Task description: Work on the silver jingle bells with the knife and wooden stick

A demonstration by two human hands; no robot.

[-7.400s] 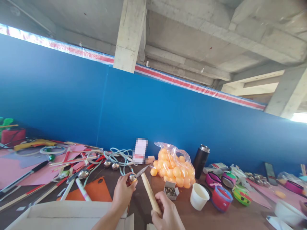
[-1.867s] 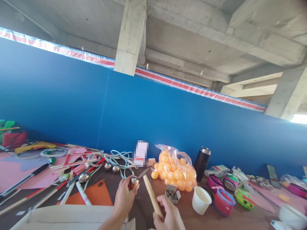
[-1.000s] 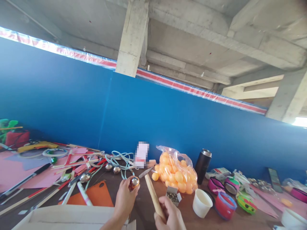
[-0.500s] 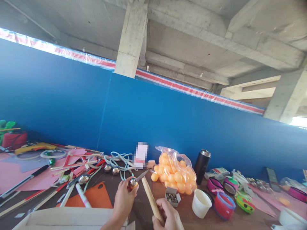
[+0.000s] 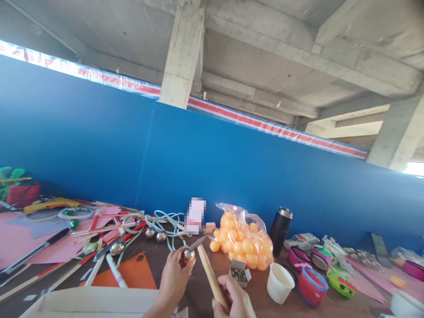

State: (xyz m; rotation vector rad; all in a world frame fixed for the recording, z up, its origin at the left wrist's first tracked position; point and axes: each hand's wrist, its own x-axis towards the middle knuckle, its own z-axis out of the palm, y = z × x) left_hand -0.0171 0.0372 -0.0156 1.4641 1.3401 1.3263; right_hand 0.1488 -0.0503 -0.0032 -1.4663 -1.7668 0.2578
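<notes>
My left hand [image 5: 175, 274] is closed around a shiny silver metal ball [image 5: 188, 254], which shows between the thumb and fingers. My right hand [image 5: 233, 297] grips the lower part of a pale wooden handle [image 5: 209, 269] that slants up toward the left. A grey, pointed metal piece [image 5: 198, 242] sits at the handle's top end, close to the silver ball; whether it is joined to the handle I cannot tell. Two similar silver balls [image 5: 161, 237] lie further back on the table. Beside my right hand stands a small open box [image 5: 243, 278] of small metal pieces.
A clear bag of orange balls [image 5: 245, 245], a black bottle [image 5: 281, 230] and a white cup [image 5: 280, 282] stand ahead and right. Colourful small pouches [image 5: 311, 282] lie beyond. On the left are an orange sheet [image 5: 137, 271], sticks and pale blue tubing [image 5: 162, 217]. A blue partition [image 5: 232, 163] rises behind.
My left hand with the silver ball has shifted slightly right and down. The right hand keeps its grip on the handle. The whole view has moved a little.
</notes>
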